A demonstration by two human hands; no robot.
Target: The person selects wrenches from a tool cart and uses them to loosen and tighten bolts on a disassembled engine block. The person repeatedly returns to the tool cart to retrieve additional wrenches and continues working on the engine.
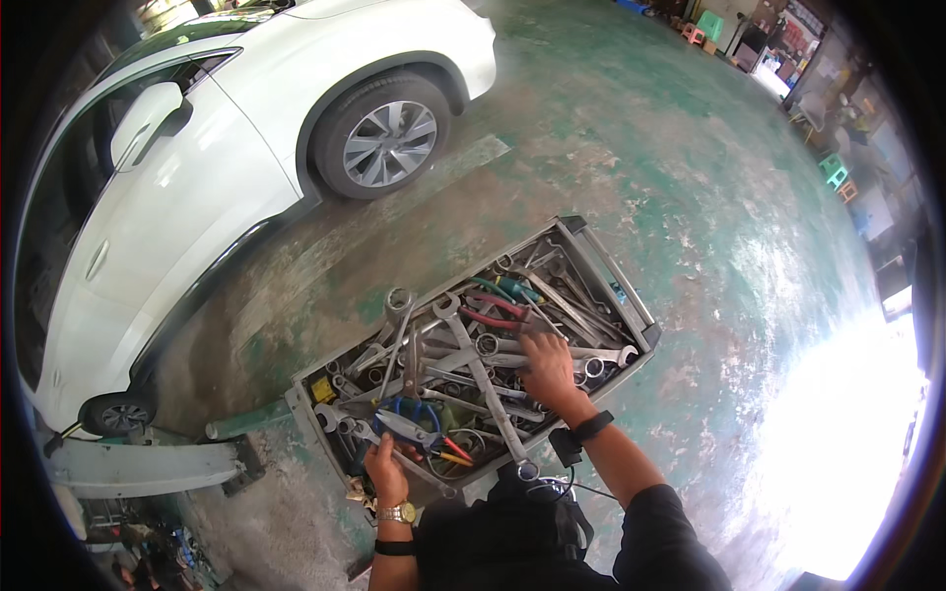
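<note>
1. Two bare hands come into my head view from the lower edge, a dark sleeve (665, 532) on the right arm. A gold-toned watch (397, 512) rings the left wrist, a black strap (594, 426) the right.
2. My left hand (387, 473) is at the near left side of the tools, fingers bent, next to silver-bladed snips (406, 426). I can't make out whether they grip the snips or only touch them.
3. My right hand (552, 369) reaches over the right half, slightly blurred, fingers partly bent beside the head of red-handled pliers (493, 315). Its fingertips are too unclear for me to say if they hold anything.
4. Under both hands, a metal tray (491, 264) is heaped with tools. One long wrench (485, 379) lies slantwise between the hands, its ring end at the near rim; a yellow item (322, 390) sits at the left end.
5. Beyond the tray, a worn green floor (650, 187) spreads out; a white car (227, 128) stands to the left, its front wheel (389, 143) towards me.
6. Farther off, at upper right, I see a green stool (835, 169) and a green chair (709, 25).
</note>
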